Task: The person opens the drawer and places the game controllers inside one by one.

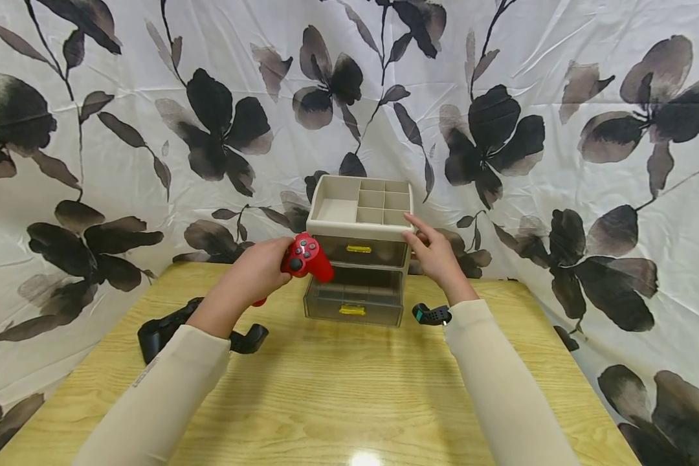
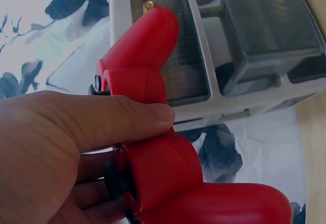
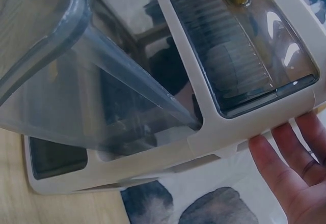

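My left hand [image 1: 259, 266] grips a red game controller [image 1: 310, 254] in front of the left side of a cream desktop organizer [image 1: 352, 228]. In the left wrist view the thumb lies across the controller's back [image 2: 163, 163]. The organizer's upper drawer [image 1: 378, 254] is closed; its smoky, see-through lower drawer [image 1: 326, 309] is pulled out. Both have yellow handles. My right hand [image 1: 439, 259] is at the organizer's right upper corner. Its extended fingertips [image 3: 260, 145] touch the side wall in the right wrist view.
The organizer's top tray [image 1: 334, 210] has several compartments. A black object [image 1: 163, 331] lies left of my left forearm, partly hidden. Small black devices show near the left wrist [image 1: 249, 339] and right wrist [image 1: 432, 315]. Floral cloth [image 1: 349, 84] hangs behind the wooden table [image 1: 338, 388].
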{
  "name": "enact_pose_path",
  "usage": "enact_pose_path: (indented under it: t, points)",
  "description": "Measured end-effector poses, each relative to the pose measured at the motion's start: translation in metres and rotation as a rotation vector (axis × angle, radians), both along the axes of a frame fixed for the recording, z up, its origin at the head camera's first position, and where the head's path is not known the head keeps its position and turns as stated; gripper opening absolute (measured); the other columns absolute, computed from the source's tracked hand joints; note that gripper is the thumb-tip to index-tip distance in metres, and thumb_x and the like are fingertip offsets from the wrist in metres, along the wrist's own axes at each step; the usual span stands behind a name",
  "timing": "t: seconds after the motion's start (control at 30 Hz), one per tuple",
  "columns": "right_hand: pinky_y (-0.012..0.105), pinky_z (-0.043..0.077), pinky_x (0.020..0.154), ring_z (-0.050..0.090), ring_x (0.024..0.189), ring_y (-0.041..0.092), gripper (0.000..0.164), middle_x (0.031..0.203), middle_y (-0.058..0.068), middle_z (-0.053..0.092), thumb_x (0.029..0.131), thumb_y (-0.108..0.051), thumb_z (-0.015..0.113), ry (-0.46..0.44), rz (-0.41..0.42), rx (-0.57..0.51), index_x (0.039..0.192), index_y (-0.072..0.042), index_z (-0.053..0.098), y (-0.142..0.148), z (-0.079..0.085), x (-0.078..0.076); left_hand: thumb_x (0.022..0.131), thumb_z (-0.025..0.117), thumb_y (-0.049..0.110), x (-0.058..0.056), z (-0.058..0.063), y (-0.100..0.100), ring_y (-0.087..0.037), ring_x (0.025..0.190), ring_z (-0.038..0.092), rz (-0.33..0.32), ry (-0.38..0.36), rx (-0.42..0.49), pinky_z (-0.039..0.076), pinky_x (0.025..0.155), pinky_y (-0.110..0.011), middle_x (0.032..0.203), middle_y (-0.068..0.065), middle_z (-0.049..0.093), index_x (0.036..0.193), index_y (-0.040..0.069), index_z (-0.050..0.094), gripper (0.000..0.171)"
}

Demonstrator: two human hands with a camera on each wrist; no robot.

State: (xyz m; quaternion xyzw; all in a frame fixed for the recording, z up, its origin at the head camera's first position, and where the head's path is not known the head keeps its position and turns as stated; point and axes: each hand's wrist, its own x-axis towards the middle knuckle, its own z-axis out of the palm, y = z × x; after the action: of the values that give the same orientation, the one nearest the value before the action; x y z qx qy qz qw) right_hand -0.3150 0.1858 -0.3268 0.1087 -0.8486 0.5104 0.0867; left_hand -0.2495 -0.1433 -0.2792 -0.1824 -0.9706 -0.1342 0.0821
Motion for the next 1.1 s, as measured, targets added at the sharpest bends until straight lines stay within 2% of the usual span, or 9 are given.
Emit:
enact_pose_path:
  t: [0.23, 0.47, 0.8, 1.1]
  points:
    - [0.052, 0.052, 0.094, 0.058, 0.101, 0.032, 0.051, 0.1, 0.014, 0.055, 0.095, -0.05, 0.051, 0.005, 0.009, -0.005, 0.145, -0.044, 0.04, 0.0, 0.001, 0.0, 0.08, 0.074, 0.006, -0.002, 0.007, 0.012, -0.033, 0.103, 0.063, -0.034, 0.013, 0.006, 0.053, 0.092, -0.046, 0.119, -0.021, 0.064, 0.134, -0.005, 0.048, 0.061]
    - [0.052, 0.052, 0.094, 0.058, 0.104, 0.034, 0.05, 0.1, 0.014, 0.055, 0.095, -0.05, 0.051, 0.004, 0.01, -0.008, 0.144, -0.045, 0.04, 0.001, -0.001, -0.001, 0.08, 0.074, 0.006, -0.003, 0.012, 0.028, -0.032, 0.105, 0.062, -0.086, 0.046, -0.018, 0.053, 0.092, -0.044, 0.117, -0.018, 0.065, 0.129, -0.002, 0.053, 0.055]
    - [0.052, 0.052, 0.093, 0.059, 0.102, 0.03, 0.05, 0.102, 0.014, 0.057, 0.096, -0.048, 0.052, 0.011, 0.005, -0.008, 0.145, -0.043, 0.04, -0.001, 0.0, 0.0, 0.078, 0.078, 0.007, -0.007, 0.009, 0.045, -0.03, 0.107, 0.062, -0.161, 0.106, -0.043, 0.051, 0.096, -0.045, 0.116, -0.012, 0.066, 0.125, 0.004, 0.056, 0.052]
    - [0.051, 0.054, 0.092, 0.058, 0.101, 0.034, 0.051, 0.099, 0.014, 0.055, 0.096, -0.047, 0.052, 0.019, 0.003, -0.004, 0.145, -0.042, 0.04, -0.002, 0.001, 0.003, 0.078, 0.075, 0.002, -0.011, 0.004, 0.059, -0.029, 0.103, 0.061, -0.252, 0.16, -0.053, 0.051, 0.095, -0.04, 0.109, -0.013, 0.065, 0.122, 0.001, 0.057, 0.047]
